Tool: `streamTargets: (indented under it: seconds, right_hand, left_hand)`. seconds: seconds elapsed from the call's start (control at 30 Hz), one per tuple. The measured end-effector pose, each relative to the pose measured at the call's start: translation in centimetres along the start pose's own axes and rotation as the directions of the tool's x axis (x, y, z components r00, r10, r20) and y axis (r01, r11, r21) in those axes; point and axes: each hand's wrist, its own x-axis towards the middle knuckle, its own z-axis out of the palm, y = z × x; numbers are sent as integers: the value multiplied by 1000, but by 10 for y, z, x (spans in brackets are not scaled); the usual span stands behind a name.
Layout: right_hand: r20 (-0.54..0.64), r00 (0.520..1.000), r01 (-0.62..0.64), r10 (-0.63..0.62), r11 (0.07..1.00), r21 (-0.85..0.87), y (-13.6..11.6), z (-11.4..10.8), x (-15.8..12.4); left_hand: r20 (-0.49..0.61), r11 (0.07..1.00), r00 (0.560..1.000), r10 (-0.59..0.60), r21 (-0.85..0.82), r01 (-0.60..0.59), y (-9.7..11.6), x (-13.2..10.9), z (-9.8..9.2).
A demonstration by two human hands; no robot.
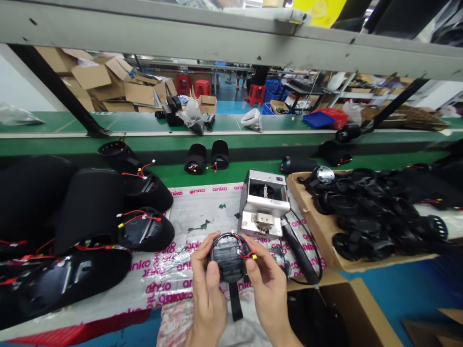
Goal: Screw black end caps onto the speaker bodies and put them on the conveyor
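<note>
Round black plastic housing (224, 258) looks light and stiff, best held by its rim. Left hand (205, 279) and right hand (265, 284) both grip it; its thin wires (239, 240) look delicate.

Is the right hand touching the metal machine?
No, the right hand is holding the round black part, and it sits apart from the metal machine.

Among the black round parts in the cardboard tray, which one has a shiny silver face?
The part at the tray's far left corner: its mirror-like disc catches the light, while the other parts in the cardboard tray show only dull black.
</note>
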Motion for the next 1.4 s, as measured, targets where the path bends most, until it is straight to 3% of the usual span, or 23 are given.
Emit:
streamTargets:
  seconds: [0.17,0.3,0.5,0.63,0.7,0.8,0.97,1.07,1.17,1.27,1.4]
  right_hand:
    - [17,999,43,-43,997,-57,-4,-1,-2]
    - [41,997,74,-71,995,-70,-3,-2,3]
    - [15,996,90,-89,993,-82,-9,0,1]
    - [2,1000,22,-22,999,-49,-16,2,-1]
    - [0,1000,-26,26,1000,-17,-17,1,0]
    - [22,998,-64,64,998,6,-17,1,3]
    - [37,998,-57,60,995,-85,-15,0,7]
    - [4,1000,-20,21,986,-163,-17,-20,20]
    - [-140,990,-27,-9,965,-259,-16,-66,47]
    - [-258,963,-182,76,892,-414,-5,-114,76]
    - [-230,949,-304,215,821,-484,19,-138,95]
  left_hand:
    - [53,998,996,-65,-11,66,8,11,-4]
    - [113,999,993,-43,9,42,9,27,-11]
    - [33,993,999,1,-120,3,-1,22,2]
    - [125,979,983,-135,-135,151,6,25,-2]
    - [261,954,939,-226,-136,267,13,39,-12]
    - [494,937,830,-259,-79,339,20,72,-23]
    - [775,965,623,-106,-71,253,18,118,-19]
    - [853,971,521,-21,-107,214,17,126,-12]
    - [873,974,487,-15,-98,206,18,127,-9]
    - [869,976,494,6,-113,187,19,126,-7]
    - [877,966,481,21,-141,217,19,127,-5]
